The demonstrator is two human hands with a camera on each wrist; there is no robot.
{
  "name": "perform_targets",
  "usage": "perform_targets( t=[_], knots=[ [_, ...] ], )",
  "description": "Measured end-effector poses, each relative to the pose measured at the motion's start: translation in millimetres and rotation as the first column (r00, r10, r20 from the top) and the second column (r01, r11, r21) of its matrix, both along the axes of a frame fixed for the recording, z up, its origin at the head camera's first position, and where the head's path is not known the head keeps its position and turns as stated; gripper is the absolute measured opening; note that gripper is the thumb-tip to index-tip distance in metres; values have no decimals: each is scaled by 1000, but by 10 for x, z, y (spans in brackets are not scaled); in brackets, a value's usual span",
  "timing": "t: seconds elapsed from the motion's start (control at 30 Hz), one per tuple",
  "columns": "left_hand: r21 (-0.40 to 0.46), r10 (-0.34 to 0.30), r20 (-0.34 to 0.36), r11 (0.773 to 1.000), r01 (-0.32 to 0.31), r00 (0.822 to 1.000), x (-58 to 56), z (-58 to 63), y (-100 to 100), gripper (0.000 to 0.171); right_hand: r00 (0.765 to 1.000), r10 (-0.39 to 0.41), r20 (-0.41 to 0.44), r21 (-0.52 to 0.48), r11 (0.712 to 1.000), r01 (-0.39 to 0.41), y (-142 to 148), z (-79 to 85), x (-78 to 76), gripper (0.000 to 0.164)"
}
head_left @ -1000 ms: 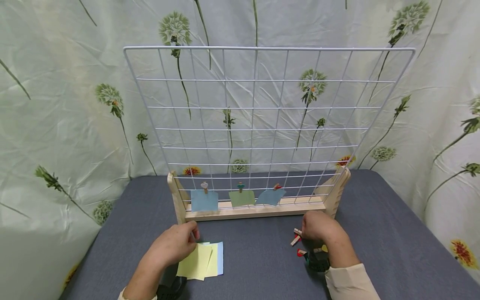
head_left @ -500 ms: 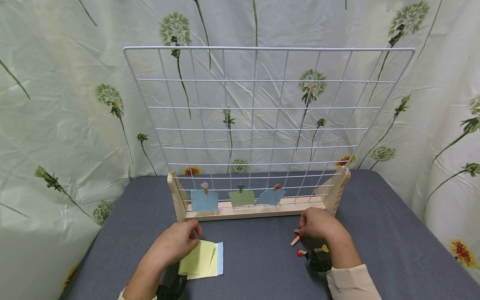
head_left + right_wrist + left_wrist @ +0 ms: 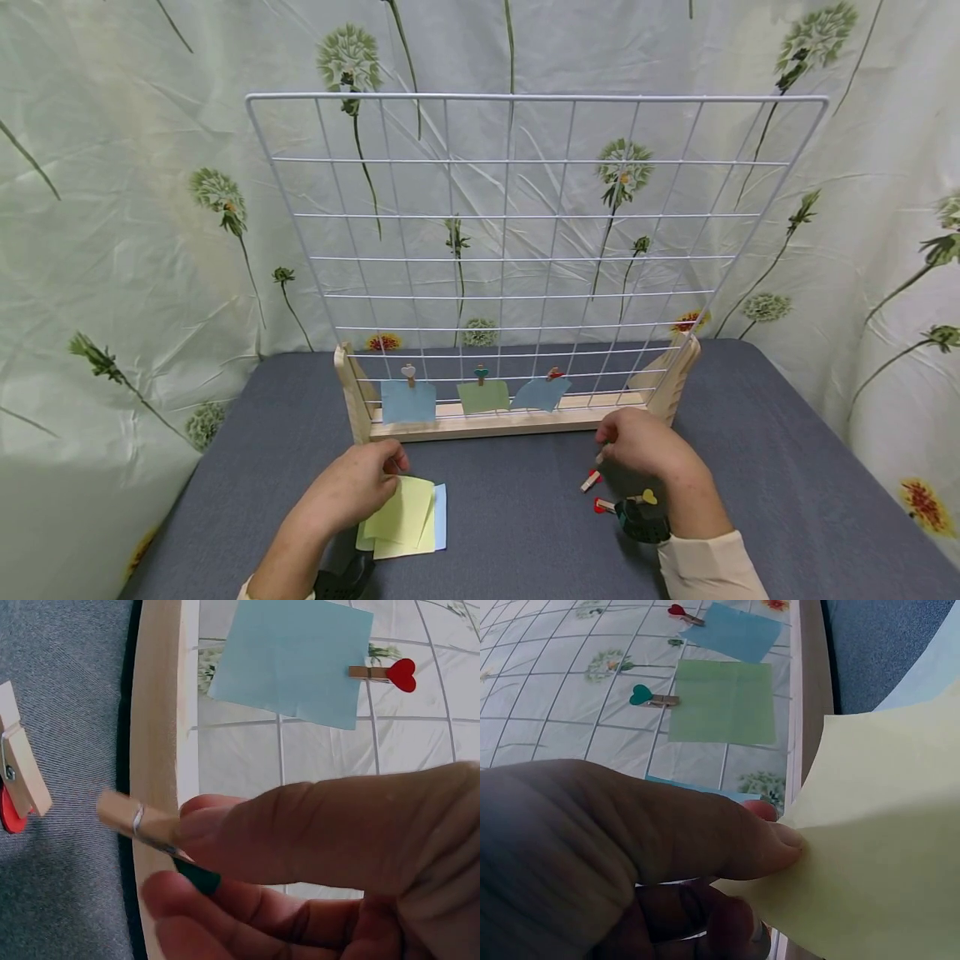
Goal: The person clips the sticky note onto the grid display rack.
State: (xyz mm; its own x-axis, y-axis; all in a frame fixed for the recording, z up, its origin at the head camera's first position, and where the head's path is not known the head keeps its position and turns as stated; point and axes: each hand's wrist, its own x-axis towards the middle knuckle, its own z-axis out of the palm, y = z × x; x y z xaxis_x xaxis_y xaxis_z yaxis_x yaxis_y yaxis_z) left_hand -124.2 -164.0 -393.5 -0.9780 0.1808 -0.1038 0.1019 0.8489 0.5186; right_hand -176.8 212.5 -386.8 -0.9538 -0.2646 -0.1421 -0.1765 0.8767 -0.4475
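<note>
My left hand [image 3: 360, 483] pinches the corner of a yellow paper note [image 3: 885, 817] between thumb and fingers, lifting it off the stack below. In my right hand [image 3: 645, 446] a small wooden clothespin [image 3: 142, 821] with a green piece at its end is held between thumb and fingers. Three notes hang low on the white wire grid [image 3: 506, 258]: a blue note [image 3: 408, 402] at left, a green note [image 3: 724, 701] in the middle, and a tilted blue note [image 3: 292, 660] at right. Each is clipped with a heart clothespin, such as the red heart clothespin [image 3: 401, 675].
Between the hands and the grid runs a wooden base [image 3: 510, 425]. Loose clothespins [image 3: 591, 481] lie beside the right hand, one with a yellow heart [image 3: 649, 497]. Under the lifted note are more yellow notes and a light blue note [image 3: 440, 517]. A dark cloth covers the table [image 3: 517, 500].
The left hand has shifted slightly right, drawing the top yellow note up with it. My right hand has risen a little from the loose clothespins, bringing one along.
</note>
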Motion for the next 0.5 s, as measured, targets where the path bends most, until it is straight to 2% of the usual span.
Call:
perform_targets(
  t=[0.3,0.5],
  knots=[
    [13,-8,-18,1000,8,1000,-4,-14,8,21,1000,-25,-1,-63,998,25,34,47,-6,14],
    [48,-48,-45,998,50,998,-1,-32,-10,17,999,-15,-38,-85,996,11,64,64,4,12]
  ],
)
